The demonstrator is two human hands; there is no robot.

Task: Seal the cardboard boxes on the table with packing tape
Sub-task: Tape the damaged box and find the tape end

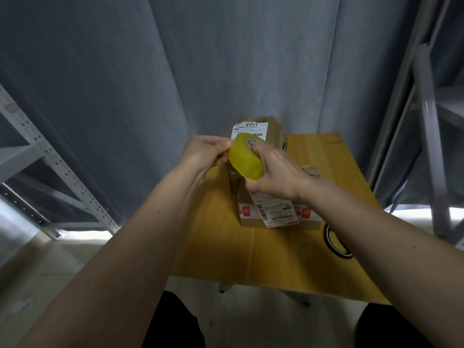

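Right hand [273, 169] gripped yellow tape roll [246, 158]; left hand [208, 151] pinched its edge above two cardboard boxes [266, 136] on surface [216, 234]; second tape roll [334, 243] lay beside.

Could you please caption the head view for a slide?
Both hands hold a yellow tape roll above two boxes on a table.

- tape roll [245, 159]: translucent yellow plastic, glossy
- boxes [253, 217]: matt brown cardboard, paper labels
- surface [226, 237]: smooth wood-look
- shelving [57, 167]: perforated grey metal
- curtain [226, 59]: matt grey cloth
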